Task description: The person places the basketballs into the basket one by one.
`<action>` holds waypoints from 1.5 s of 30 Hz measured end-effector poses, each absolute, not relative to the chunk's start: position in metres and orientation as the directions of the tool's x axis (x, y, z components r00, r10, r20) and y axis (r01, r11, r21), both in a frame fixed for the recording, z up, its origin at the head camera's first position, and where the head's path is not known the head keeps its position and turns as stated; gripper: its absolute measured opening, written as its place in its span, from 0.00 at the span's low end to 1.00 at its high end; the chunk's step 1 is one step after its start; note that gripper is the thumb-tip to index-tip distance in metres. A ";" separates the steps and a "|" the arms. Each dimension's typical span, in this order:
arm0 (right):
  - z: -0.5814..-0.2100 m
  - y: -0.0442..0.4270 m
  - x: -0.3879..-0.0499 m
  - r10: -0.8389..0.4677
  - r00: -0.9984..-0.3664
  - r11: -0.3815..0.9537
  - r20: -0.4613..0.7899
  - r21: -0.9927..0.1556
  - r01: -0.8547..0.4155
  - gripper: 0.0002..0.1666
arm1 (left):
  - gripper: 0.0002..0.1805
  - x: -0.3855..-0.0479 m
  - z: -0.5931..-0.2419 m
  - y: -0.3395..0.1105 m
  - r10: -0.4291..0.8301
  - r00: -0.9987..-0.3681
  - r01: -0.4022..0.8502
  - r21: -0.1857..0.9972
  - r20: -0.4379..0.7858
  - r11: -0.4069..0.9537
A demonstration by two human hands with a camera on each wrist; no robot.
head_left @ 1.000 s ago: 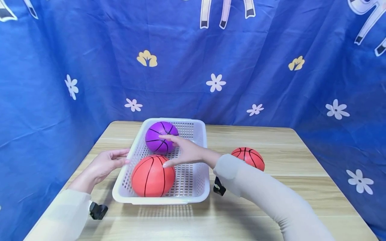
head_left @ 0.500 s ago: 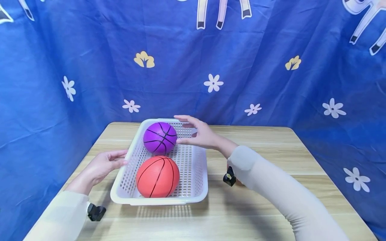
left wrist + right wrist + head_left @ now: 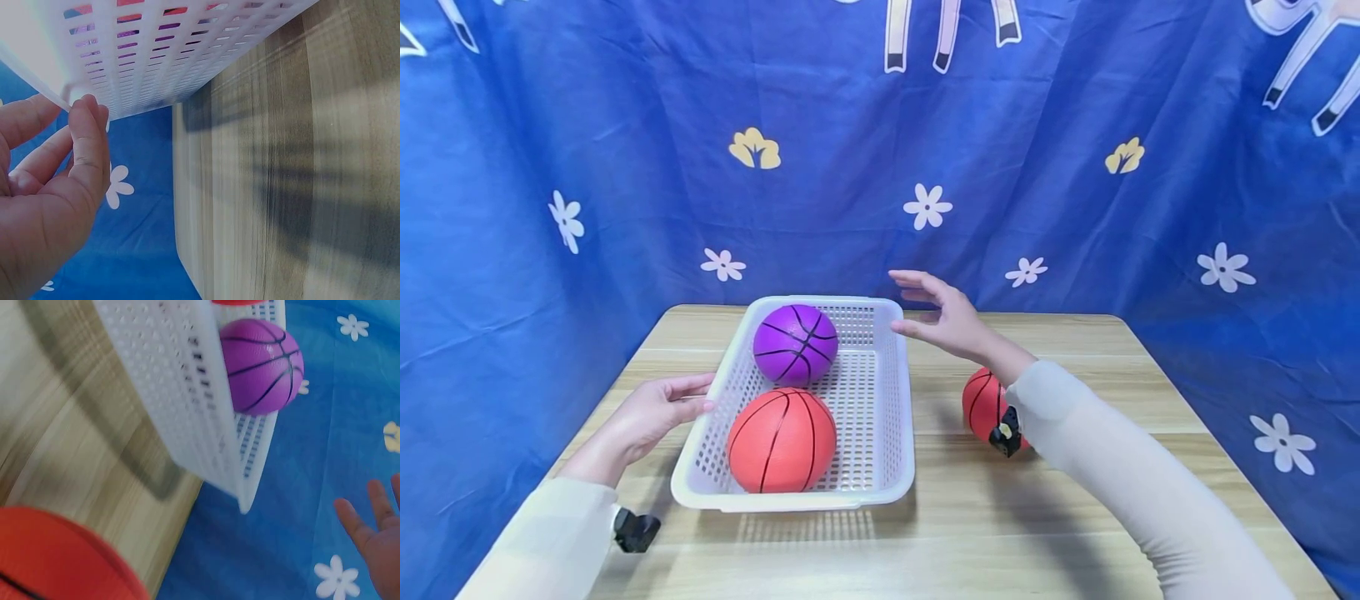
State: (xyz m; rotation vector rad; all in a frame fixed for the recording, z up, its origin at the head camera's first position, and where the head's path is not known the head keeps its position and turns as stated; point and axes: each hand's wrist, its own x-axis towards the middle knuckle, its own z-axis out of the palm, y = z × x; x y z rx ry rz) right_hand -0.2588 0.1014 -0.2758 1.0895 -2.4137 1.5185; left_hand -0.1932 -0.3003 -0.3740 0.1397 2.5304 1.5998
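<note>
A white plastic basket (image 3: 793, 502) stands on the table, holding a purple toy basketball (image 3: 795, 344) at the back and an orange-red one (image 3: 781, 440) at the front. At the basket's left rim, my left hand (image 3: 651, 412) pinches the edge between thumb and fingers; the left wrist view shows them at the rim (image 3: 65, 100). My right hand (image 3: 951, 321) hovers just beyond the right rim, its fingers spread and holding nothing. Below its wrist, another red basketball (image 3: 980, 404) lies on the table, partly hidden by the sleeve and wrist camera.
The wooden table (image 3: 820, 558) ends at a blue curtain (image 3: 842, 225) printed with flowers, which hangs behind it and at both sides. Black wrist cameras (image 3: 636, 531) stick out from both sleeves.
My right hand has moved right, from over the balls to past the basket's right rim. The orange-red ball rocked right, then back left. The left hand keeps its place at the rim.
</note>
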 end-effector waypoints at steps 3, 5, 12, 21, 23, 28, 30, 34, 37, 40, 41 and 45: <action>-0.275 0.111 -0.257 -0.495 -0.751 0.264 0.437 -0.748 -0.609 0.35 | 0.34 -0.193 -0.374 -0.301 0.156 -0.985 0.000 0.906 -0.073 0.424; -0.277 0.118 -0.258 -0.482 -0.754 0.269 0.446 -0.744 -0.612 0.34 | 0.34 -0.192 -0.374 -0.301 0.157 -0.985 0.001 0.905 -0.073 0.425; -0.287 0.148 -0.263 -0.439 -0.781 0.318 0.445 -0.736 -0.598 0.33 | 0.34 -0.193 -0.374 -0.301 0.149 -0.986 -0.008 0.901 -0.081 0.435; -0.306 0.185 -0.261 -0.380 -0.840 0.378 0.387 -0.764 -0.523 0.35 | 0.35 -0.194 -0.373 -0.300 0.151 -0.985 -0.011 0.899 -0.086 0.439; -0.312 0.192 -0.260 -0.372 -0.851 0.389 0.372 -0.769 -0.507 0.35 | 0.35 -0.194 -0.373 -0.300 0.151 -0.985 -0.013 0.898 -0.088 0.439; -0.326 0.208 -0.257 -0.367 -0.863 0.413 0.348 -0.770 -0.486 0.36 | 0.35 -0.193 -0.373 -0.301 0.156 -0.984 -0.011 0.903 -0.086 0.430; -0.330 0.213 -0.256 -0.366 -0.866 0.422 0.340 -0.769 -0.480 0.36 | 0.34 -0.193 -0.374 -0.301 0.159 -0.984 -0.010 0.906 -0.085 0.424; -0.339 0.223 -0.252 -0.357 -0.877 0.436 0.322 -0.773 -0.461 0.36 | 0.34 -0.193 -0.374 -0.302 0.159 -0.984 -0.010 0.909 -0.083 0.416; -0.346 0.231 -0.250 -0.354 -0.885 0.450 0.303 -0.774 -0.445 0.37 | 0.34 -0.193 -0.375 -0.302 0.158 -0.984 -0.011 0.912 -0.083 0.410; -0.357 0.240 -0.249 -0.360 -0.890 0.454 0.279 -0.781 -0.428 0.37 | 0.34 -0.193 -0.375 -0.302 0.159 -0.983 -0.014 0.914 -0.086 0.405; -0.362 0.244 -0.250 -0.360 -0.893 0.456 0.269 -0.784 -0.420 0.38 | 0.34 -0.193 -0.375 -0.302 0.160 -0.983 -0.014 0.914 -0.086 0.405; -0.387 0.259 -0.254 -0.366 -0.901 0.467 0.232 -0.792 -0.393 0.41 | 0.34 -0.193 -0.375 -0.302 0.161 -0.983 -0.015 0.915 -0.087 0.403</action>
